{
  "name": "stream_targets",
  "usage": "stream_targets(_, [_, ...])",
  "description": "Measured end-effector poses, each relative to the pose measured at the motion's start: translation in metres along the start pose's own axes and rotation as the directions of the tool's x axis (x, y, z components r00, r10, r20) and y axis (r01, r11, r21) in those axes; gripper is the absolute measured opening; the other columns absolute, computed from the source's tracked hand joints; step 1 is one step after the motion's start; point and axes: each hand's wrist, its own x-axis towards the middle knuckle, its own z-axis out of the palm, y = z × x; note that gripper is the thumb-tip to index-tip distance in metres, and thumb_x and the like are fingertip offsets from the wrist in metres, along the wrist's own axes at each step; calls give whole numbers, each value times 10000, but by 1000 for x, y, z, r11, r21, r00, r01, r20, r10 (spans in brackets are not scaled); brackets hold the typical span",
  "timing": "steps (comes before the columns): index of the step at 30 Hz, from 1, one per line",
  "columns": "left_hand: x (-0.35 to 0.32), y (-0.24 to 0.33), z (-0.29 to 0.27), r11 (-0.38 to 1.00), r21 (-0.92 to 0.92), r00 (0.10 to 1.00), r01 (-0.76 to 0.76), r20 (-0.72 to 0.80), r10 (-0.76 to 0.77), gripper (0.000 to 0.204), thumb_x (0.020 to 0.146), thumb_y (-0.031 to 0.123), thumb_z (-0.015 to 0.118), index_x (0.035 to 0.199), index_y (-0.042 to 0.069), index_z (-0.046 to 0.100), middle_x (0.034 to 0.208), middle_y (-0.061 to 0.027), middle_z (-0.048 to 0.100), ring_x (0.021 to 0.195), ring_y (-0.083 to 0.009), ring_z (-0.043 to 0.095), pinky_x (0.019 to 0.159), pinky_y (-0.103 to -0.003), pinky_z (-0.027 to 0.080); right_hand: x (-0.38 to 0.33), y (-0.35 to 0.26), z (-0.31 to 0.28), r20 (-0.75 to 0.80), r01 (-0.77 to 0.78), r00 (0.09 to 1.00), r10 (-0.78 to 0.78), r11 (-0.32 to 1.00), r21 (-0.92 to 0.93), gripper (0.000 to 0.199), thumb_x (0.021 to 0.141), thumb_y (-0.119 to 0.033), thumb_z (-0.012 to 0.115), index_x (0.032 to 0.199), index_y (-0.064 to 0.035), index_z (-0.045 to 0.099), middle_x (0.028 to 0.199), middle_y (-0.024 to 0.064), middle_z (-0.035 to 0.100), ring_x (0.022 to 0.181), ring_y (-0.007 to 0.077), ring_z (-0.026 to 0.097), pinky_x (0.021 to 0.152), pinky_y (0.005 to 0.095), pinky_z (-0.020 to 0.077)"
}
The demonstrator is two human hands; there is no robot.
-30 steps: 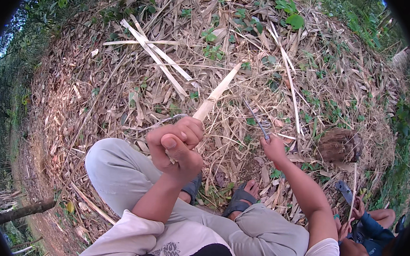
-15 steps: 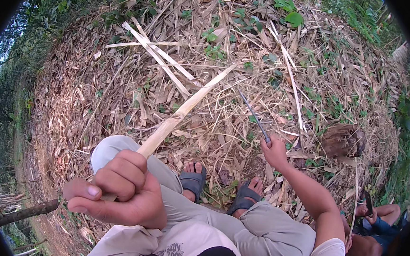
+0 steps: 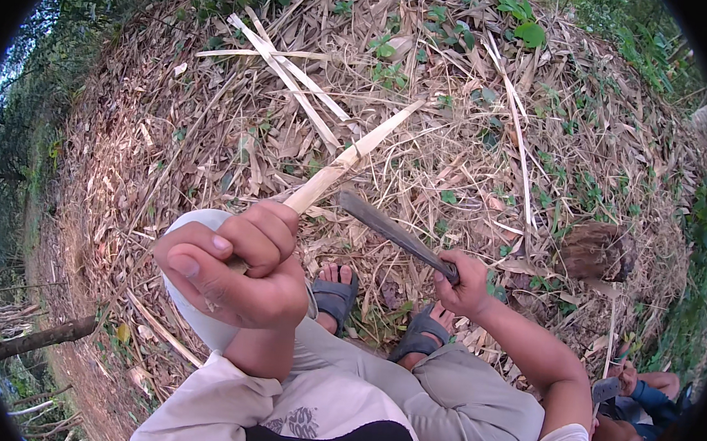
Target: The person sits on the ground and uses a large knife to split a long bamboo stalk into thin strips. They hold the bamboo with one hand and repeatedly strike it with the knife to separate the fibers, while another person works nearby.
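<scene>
A: What am I seeing in the left hand?

B: I am watching it closing into a fist around the near end of a pale bamboo strip. The strip is running up and to the right from the fist, flat, cream-coloured and smooth-faced, narrowing toward its far tip, which is lying over the dry leaf litter.

A: And the right hand?

B: I am seeing it gripping the handle of a dark blade. The blade is pointing up and to the left, its tip sitting just beside the strip near the left fist; I cannot tell whether the two are touching.

A: What is lying around them?

B: More split strips are crossing one another far left on the litter. A brown stump is standing to the right. The person's sandalled feet are resting near, between the two hands. Another person is crouching at the near right edge.
</scene>
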Motion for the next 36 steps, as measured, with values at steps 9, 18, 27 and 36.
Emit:
stream_targets(9, [-5,-3,4,998,56,1000,-23,-1,23,280,1109,317,275,929,114,347,488,29,213,397,-85,131,402,-281,185,59,-13,-3,105,-274,955,276,961,-34,216,906,-184,687,1023,-10,634,662,130,625,532,266,631,528,368,497])
stream_targets(18, [-5,-4,-4,991,134,999,-20,-43,26,270,1103,299,278,906,116,294,483,15,212,378,-92,139,384,-282,196,102,81,21,167,-575,768,618,781,-242,339,952,-331,589,973,5,623,738,212,666,698,391,675,667,480,522])
stream_targets(27, [1,-17,-15,997,76,993,26,-113,-17,266,1098,302,295,916,108,301,481,8,205,368,-98,148,381,-286,221,117,186,5,85,-672,590,803,547,-499,488,936,-448,569,871,33,623,805,235,680,725,362,682,704,442,537])
stream_targets(36, [-4,-13,-20,998,45,994,37,97,-42,283,1105,340,296,904,148,349,513,34,238,409,-91,190,456,-275,258,45,98,26,460,-976,102,882,0,217,361,1004,-402,518,909,-54,529,614,8,469,442,108,442,381,292,360])
